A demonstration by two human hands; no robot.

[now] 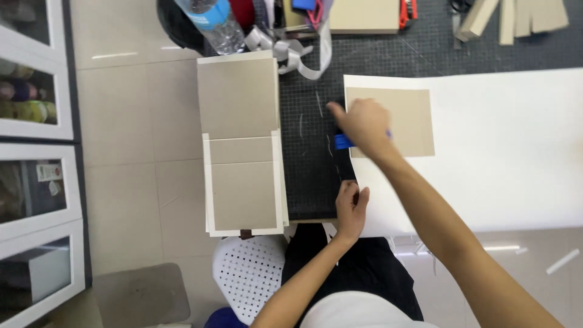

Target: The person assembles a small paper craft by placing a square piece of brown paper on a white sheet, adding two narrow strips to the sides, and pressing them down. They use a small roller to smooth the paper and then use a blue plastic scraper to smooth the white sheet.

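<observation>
Craft workshop: cutting mat (310,176), greyboard pieces (240,100), ribbon (300,58).

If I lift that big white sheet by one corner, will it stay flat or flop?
The white sheet looks thin and wide, so it would probably sag. The left hand pins its edge, which suggests it slides easily. The grey card on it seems stiffer.
</observation>
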